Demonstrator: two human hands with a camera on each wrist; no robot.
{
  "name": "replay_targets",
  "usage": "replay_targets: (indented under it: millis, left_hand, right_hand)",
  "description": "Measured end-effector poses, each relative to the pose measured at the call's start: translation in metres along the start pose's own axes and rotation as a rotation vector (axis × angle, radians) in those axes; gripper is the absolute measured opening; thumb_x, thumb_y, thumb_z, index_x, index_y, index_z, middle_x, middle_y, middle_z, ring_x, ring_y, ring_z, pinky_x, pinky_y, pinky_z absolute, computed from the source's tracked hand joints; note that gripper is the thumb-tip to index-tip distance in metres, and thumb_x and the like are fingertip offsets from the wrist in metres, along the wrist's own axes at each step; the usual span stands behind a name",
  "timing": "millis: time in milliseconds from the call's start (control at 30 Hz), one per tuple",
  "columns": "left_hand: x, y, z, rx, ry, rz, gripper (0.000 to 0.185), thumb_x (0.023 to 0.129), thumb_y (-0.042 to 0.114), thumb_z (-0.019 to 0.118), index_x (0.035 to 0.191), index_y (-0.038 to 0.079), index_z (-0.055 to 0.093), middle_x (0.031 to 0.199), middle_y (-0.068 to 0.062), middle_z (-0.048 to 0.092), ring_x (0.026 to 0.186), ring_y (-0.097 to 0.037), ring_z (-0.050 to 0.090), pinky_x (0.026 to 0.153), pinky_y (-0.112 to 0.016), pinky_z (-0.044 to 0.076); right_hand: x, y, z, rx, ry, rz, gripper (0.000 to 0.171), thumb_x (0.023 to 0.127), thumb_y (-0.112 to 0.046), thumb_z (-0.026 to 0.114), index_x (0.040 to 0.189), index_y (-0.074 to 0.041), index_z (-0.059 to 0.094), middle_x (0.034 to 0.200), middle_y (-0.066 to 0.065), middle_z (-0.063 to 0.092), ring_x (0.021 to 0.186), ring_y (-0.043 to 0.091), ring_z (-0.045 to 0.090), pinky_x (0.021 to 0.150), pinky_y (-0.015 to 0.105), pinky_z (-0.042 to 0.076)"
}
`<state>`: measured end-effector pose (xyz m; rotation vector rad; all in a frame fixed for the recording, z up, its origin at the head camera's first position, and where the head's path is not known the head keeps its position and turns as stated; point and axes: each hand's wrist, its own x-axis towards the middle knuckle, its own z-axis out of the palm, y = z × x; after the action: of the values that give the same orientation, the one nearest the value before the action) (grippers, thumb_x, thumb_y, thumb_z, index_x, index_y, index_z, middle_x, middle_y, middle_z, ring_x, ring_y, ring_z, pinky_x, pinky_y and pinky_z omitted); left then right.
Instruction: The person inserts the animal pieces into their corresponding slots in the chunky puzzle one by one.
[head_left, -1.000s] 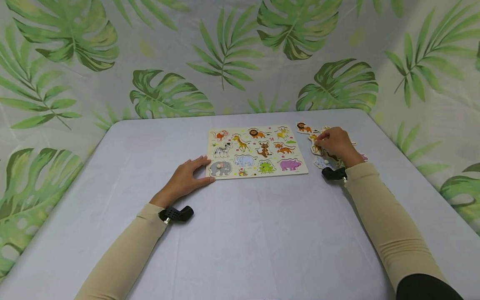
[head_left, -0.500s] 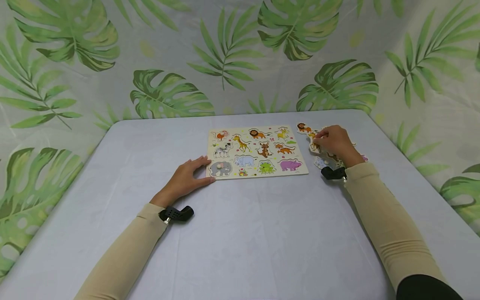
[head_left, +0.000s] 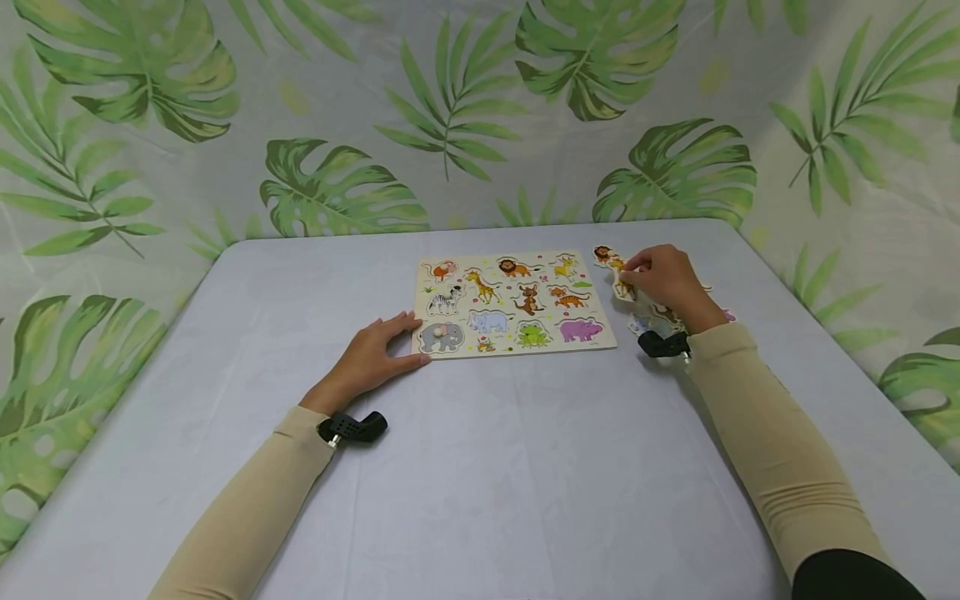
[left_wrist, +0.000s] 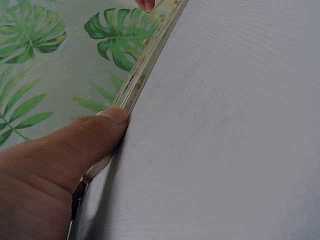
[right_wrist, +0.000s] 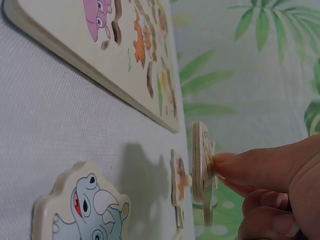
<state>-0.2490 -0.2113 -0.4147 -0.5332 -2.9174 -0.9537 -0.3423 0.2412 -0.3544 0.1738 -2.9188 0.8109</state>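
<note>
A wooden animal puzzle board (head_left: pixel 517 343) lies flat, with a grey elephant piece (head_left: pixel 441 337) with a knob in its front left corner. My left hand (head_left: pixel 367 362) rests at that corner, thumb along the near edge, fingers straight at the left edge. In the left wrist view the thumb (left_wrist: pixel 80 140) presses the board's side (left_wrist: pixel 135 90). My right hand (head_left: pixel 667 283) pinches a giraffe puzzle piece (head_left: pixel 622 286) by its knob. In the right wrist view this piece (right_wrist: pixel 200 165) hangs upright above the cloth, seen edge-on, its picture mostly hidden.
Several loose pieces lie right of the board, partly under my right hand: a lion (head_left: pixel 603 253), a blue-grey animal piece (right_wrist: pixel 90 210) and a purple one (head_left: pixel 729 316). A white cloth (head_left: pixel 480 467) covers the table; a leaf-print sheet (head_left: pixel 480 108) hangs behind.
My right hand has moved slightly up and left in the head view, with the giraffe piece in its fingers. The left hand and the board have stayed still.
</note>
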Motion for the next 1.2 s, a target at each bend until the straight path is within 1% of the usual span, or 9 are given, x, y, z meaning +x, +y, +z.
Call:
replay_targets:
  millis: [167, 533, 733, 1200]
  left_hand:
    - [0.0, 0.001, -0.001, 0.002, -0.003, -0.007, 0.067, 0.084, 0.048, 0.072, 0.139, 0.015, 0.052, 0.151, -0.007, 0.039, 0.142, -0.027, 0.03, 0.118, -0.047, 0.018]
    - [-0.001, 0.003, -0.001, 0.005, -0.002, -0.001, 0.067, 0.084, 0.047, 0.072, 0.139, 0.014, 0.052, 0.151, -0.007, 0.04, 0.141, -0.025, 0.031, 0.119, -0.045, 0.017]
    - [-0.001, 0.003, -0.002, -0.002, -0.006, -0.004, 0.067, 0.084, 0.048, 0.071, 0.139, 0.014, 0.052, 0.151, -0.007, 0.04, 0.142, -0.025, 0.031, 0.119, -0.045, 0.017]
    - [-0.001, 0.002, -0.003, 0.005, -0.011, -0.001, 0.069, 0.084, 0.048, 0.071, 0.14, 0.014, 0.051, 0.151, -0.007, 0.039, 0.142, -0.025, 0.03, 0.119, -0.046, 0.017]
  right_hand:
    - [0.0, -0.003, 0.0, 0.003, 0.001, -0.006, 0.027, 0.093, -0.024, 0.064, 0.103, 0.0, 0.071, 0.074, 0.011, 0.051, 0.07, 0.026, 0.042, 0.057, 0.036, 0.033]
    - [-0.002, -0.009, 0.001, -0.006, 0.015, -0.026, 0.026, 0.092, -0.022, 0.065, 0.102, 0.001, 0.071, 0.071, 0.01, 0.048, 0.068, 0.025, 0.041, 0.056, 0.035, 0.031]
    - [-0.001, -0.012, 0.001, 0.003, 0.012, -0.039, 0.026, 0.092, -0.023, 0.066, 0.101, 0.001, 0.071, 0.067, 0.009, 0.047, 0.064, 0.024, 0.041, 0.053, 0.035, 0.031]
    - [-0.001, -0.017, 0.002, 0.009, 0.002, -0.045, 0.027, 0.092, -0.024, 0.066, 0.102, 0.001, 0.071, 0.07, 0.01, 0.05, 0.065, 0.024, 0.041, 0.053, 0.035, 0.031]
